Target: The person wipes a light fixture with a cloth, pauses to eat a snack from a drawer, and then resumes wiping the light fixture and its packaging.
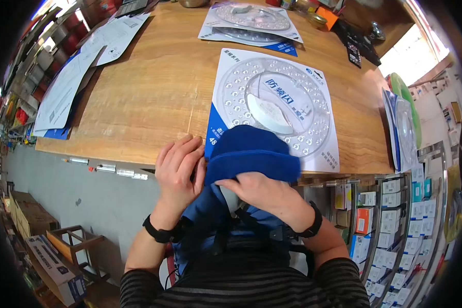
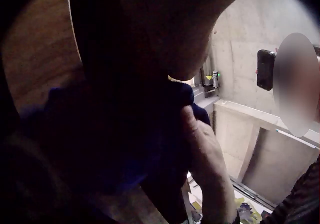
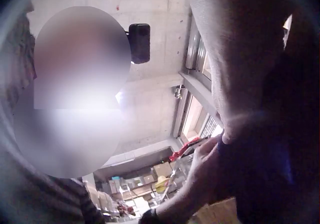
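A blue cloth cap (image 1: 254, 149) with a turned-up band is held at the table's front edge, overlapping the lower part of a packaged ring-shaped LED light panel (image 1: 241, 66). My right hand (image 1: 267, 192) grips the cap's lower edge, its fingers hidden under the fabric and its thumb pointing left. At the cap's left side, my left hand (image 1: 178, 167) holds the edge with bent fingers, its thumb mostly hidden. In the left wrist view, the right hand (image 2: 202, 144) has its thumb against dark blue cloth. The left hand (image 3: 205, 156) meets the cloth in the right wrist view.
More packaged light panels (image 1: 251, 18) lie at the back of the wooden table (image 1: 138, 87). Printed cards (image 1: 72, 87) are at its left, a remote control (image 1: 353, 54) at its right. A wooden stool (image 1: 77, 244) and cartons stand left below; shelves of small boxes (image 1: 390, 220) are right.
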The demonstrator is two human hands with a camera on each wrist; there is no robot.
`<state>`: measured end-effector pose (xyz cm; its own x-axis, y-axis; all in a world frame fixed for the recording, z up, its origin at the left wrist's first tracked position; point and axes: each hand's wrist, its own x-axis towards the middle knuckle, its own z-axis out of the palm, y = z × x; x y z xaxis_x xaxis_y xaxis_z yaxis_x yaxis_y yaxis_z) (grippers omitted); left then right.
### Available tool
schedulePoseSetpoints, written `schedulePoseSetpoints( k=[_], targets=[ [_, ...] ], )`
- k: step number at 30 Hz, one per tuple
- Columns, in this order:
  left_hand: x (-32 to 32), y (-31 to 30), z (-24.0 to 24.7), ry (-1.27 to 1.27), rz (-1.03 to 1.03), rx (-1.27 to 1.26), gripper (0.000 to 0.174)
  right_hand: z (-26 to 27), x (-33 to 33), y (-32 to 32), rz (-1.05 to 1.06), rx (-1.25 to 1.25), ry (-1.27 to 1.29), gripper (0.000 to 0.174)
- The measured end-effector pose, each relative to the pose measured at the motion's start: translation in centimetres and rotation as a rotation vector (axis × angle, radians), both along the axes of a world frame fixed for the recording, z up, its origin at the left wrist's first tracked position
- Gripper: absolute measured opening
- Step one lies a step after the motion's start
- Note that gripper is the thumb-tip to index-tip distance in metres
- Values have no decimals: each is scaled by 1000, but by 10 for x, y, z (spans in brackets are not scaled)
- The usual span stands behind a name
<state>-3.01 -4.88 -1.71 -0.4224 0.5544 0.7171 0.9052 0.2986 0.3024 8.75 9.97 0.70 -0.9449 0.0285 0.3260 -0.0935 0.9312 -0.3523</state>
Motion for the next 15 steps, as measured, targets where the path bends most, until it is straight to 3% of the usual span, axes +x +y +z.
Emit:
schedulePoseSetpoints(
  k=[1, 4, 6, 9, 10, 12, 14, 15],
  targets=[
    [1, 0, -1, -11, 2, -5, 16, 4, -5, -5, 13, -130, -84, 28],
    [-1, -2, -4, -28, -4, -10, 14, 8, -21, -2, 93, -112, 4, 28],
    [1, -2, -4, -31, -22, -18, 15, 2, -19, -1, 81, -169, -82, 29],
    [-3, -7, 2, -106, -64, -6, 19, -2, -20, 1, 189, -188, 79, 28],
    [-3, -12, 6, -429, -152, 65, 26, -5, -22, 2, 173, -176, 90, 28],
    [-7, -16, 17, -895, -134, 209, 37, -12, -27, 3, 208, 5, 352, 21],
    [-10, -6, 46, -889, -159, 181, 47, 1, -22, 5, 205, 54, 314, 20],
    [-9, 0, 65, -655, -243, -40, 47, 9, -20, 7, 194, 18, 244, 22]
  ],
)
